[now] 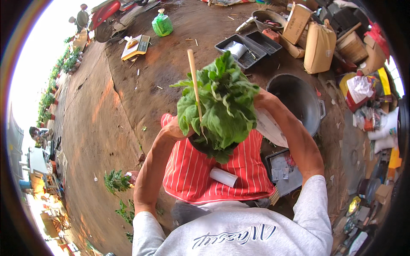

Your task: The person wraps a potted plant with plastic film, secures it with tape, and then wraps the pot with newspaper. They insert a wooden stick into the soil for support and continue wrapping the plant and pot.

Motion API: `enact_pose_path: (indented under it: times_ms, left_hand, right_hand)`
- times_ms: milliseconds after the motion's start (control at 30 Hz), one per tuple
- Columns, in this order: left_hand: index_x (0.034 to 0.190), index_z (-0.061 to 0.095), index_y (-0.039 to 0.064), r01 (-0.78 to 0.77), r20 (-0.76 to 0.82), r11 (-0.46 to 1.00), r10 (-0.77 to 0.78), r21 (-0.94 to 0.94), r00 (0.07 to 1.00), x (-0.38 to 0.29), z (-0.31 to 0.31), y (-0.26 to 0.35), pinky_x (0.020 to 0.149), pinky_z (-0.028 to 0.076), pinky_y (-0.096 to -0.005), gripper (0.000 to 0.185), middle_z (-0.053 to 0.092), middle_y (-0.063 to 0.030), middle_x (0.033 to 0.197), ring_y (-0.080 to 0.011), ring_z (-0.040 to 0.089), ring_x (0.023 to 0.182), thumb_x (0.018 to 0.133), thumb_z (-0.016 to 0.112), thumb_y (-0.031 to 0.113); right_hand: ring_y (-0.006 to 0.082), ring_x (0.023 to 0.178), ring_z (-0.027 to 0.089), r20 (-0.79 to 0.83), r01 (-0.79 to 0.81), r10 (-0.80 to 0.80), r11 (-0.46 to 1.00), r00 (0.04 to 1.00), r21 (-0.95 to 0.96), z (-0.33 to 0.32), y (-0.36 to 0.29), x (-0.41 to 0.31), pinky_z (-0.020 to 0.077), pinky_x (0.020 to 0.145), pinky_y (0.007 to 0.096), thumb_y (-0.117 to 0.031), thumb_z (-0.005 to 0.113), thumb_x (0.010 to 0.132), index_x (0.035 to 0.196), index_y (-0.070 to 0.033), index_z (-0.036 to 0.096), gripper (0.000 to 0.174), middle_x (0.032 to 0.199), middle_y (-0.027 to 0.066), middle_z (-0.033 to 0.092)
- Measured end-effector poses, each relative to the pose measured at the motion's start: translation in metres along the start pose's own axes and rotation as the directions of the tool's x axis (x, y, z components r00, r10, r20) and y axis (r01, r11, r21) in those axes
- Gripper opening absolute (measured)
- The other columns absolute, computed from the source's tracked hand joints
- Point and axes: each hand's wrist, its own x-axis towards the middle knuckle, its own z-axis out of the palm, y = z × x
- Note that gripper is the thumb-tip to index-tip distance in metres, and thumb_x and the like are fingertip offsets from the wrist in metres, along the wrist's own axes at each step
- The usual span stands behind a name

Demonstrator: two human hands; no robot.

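Observation:
A leafy green potted plant (221, 105) stands over my lap, its leaves hiding most of the dark pot (200, 145). Through the foliage rises a slanted wooden stick (193, 76). At the pot's left side is my left hand (176, 129), gripping it, with the fingertips lost among leaves. My right hand (263, 98) reaches behind the foliage on the right; its fingers are hidden, so its grip cannot be told. Beneath both lies a red striped apron (189, 179), with a small white roll (223, 177) resting on it.
On my right are a large dark basin (294, 99), a white sheet-like item (272, 129) and a tray (285, 172). Ahead lie black trays (248, 48), a scale (136, 47) and a green bottle (162, 24). Cardboard boxes (320, 48) stand far right; cut plants (117, 182) lie left.

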Motion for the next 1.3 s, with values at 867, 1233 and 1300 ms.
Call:
enact_pose_path:
  times_ms: [867,1233,1300]
  left_hand:
    - [0.127,0.070,0.005,0.112,-0.321,0.795,0.109,0.597,0.941,0.005,0.028,0.070,0.106,0.050,-0.0428,0.039,0.066,-0.0128,0.131,-0.0316,0.059,0.127,0.088,0.073,0.004]
    - [0.146,0.056,0.003,0.143,-0.351,0.982,-0.090,0.127,0.932,-0.005,0.038,0.035,0.110,0.046,-0.0369,0.056,0.059,-0.0101,0.143,-0.0202,0.056,0.129,0.094,0.074,0.013]
    - [0.146,0.055,0.003,0.148,-0.319,0.988,-0.153,-0.038,0.936,-0.005,0.039,0.037,0.108,0.048,-0.0361,0.057,0.061,-0.0079,0.141,-0.0177,0.058,0.125,0.094,0.076,0.011]
  right_hand:
    - [0.0231,0.120,0.063,-0.093,-0.120,0.105,0.976,0.990,-0.180,0.041,0.009,0.030,0.0515,0.104,0.0371,-0.026,0.081,0.090,0.144,-0.005,0.059,0.062,0.136,0.0135,0.067]
    - [0.0264,0.119,0.064,-0.071,-0.104,0.090,0.966,0.993,-0.238,0.048,0.005,0.022,0.0519,0.103,0.0385,-0.027,0.079,0.090,0.140,-0.006,0.061,0.057,0.133,0.0140,0.068]
    - [0.0271,0.119,0.064,-0.077,-0.108,0.091,0.962,0.993,-0.252,0.050,0.004,0.022,0.0519,0.103,0.0388,-0.027,0.079,0.090,0.140,-0.006,0.062,0.057,0.132,0.0141,0.068]
